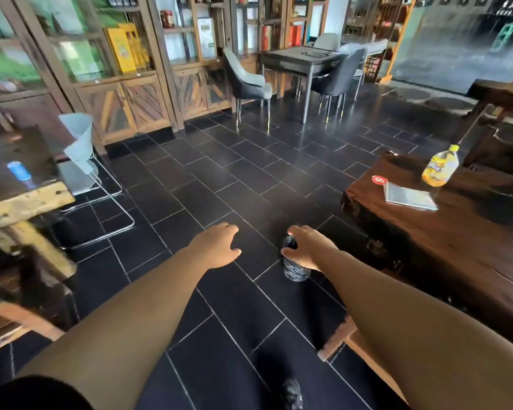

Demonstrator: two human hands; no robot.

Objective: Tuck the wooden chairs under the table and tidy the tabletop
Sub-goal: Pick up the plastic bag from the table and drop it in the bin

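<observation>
The right hand (308, 247), nearer the left edge of the dark wooden table (456, 261), is gripping a dark patterned cylindrical container (295, 269) upright, while the left hand (216, 247) is hovering spread.

A red round sticker (379, 180) on the dark wooden table (456, 247) carried one white digit, a 6 or a 9. The yellow bottle (440, 168) had a label too blurred to read.

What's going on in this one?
A person is on a tiled floor, both arms stretched forward. The left grip is open and empty. The right grip curves over a dark patterned object; whether it holds it is unclear. A yellow bottle sits on the wooden table at right.
</observation>
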